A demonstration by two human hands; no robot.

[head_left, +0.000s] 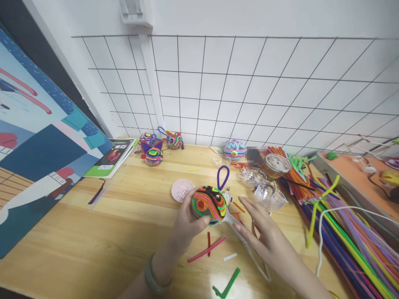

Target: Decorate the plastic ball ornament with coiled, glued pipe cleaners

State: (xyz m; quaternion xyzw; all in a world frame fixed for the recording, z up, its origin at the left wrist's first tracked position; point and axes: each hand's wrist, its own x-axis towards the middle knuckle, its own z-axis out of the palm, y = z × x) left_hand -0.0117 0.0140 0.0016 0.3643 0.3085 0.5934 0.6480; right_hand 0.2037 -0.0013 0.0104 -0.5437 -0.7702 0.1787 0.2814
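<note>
My left hand (190,220) is closed round a ball ornament (208,203) covered in coiled, many-coloured pipe cleaners, with an orange round spot facing me. A purple pipe-cleaner loop (222,177) stands up at its far side. Right beside the ball, a white tool that looks like a glue gun (232,219) lies on the table with a pale cord. My right hand (264,232) hovers by this tool with fingers stretched and apart; its thumb is near or touching the handle. Cut pipe-cleaner pieces, pink (206,250), white (230,257) and green (227,283), lie in front.
Behind the ball sits a pink dish (182,190) of small beads. Finished ornaments (154,156) and a striped ball (234,150) stand along the wall. Clear plastic shells (269,193), a round tin (277,164) and pipe-cleaner bundles (339,232) crowd the right. Books (109,160) lie left.
</note>
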